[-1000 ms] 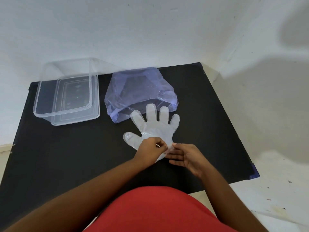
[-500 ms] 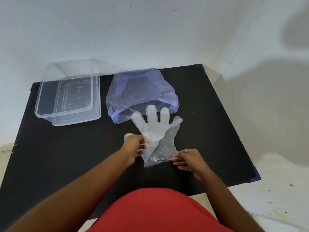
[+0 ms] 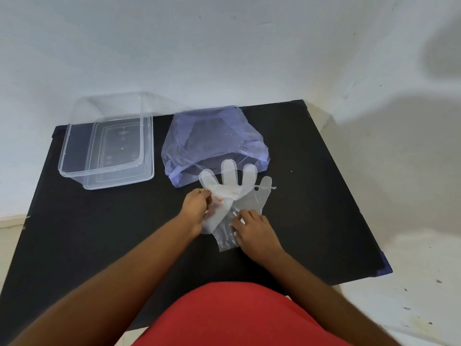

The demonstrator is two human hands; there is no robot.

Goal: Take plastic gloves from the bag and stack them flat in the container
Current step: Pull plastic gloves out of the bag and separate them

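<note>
Two thin clear plastic gloves overlap on the black table (image 3: pixel 99 233). My left hand (image 3: pixel 195 208) pinches the upper glove (image 3: pixel 230 181), lifting its left side, fingers pointing away from me. My right hand (image 3: pixel 254 231) presses the cuff of the lower glove (image 3: pixel 252 203) flat against the table. Just behind the gloves lies the pale purple plastic bag (image 3: pixel 212 138), with its mouth towards me. The clear rectangular container (image 3: pixel 109 141) stands at the far left of the table, and I see nothing inside it.
A clear lid leans behind the container against the white wall (image 3: pixel 224 46). The table's right edge (image 3: pixel 349 191) drops to a pale floor. My red shirt fills the bottom of the view.
The single flat glove has come apart into two. My left hand peeled the upper glove up and to the left, while my right hand slid forward onto the lower glove's cuff.
</note>
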